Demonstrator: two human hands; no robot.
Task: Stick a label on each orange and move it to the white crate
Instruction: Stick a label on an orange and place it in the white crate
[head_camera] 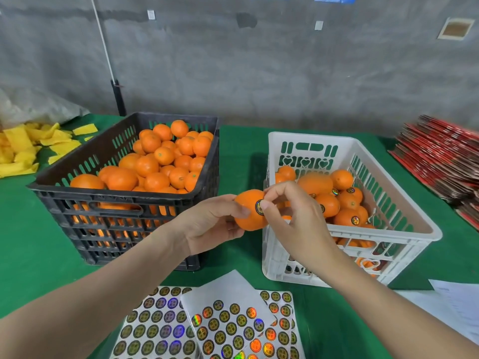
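Here left hand (207, 226) grips the orange (248, 219), right hand (295, 224) pinches its half-hidden label (257, 207).

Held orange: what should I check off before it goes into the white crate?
1. Grip: the left hand holds the orange from the side: ok.
2. Label on: a round label sits on the peel: ok.
3. Label pressed flat: the right hand has its fingertips over the label's edge: cannot tell.
4. Room in the white crate: the labelled oranges inside lie below its rim: ok.
5. Path: the orange hangs at the crate's near left corner, with nothing between them: ok.
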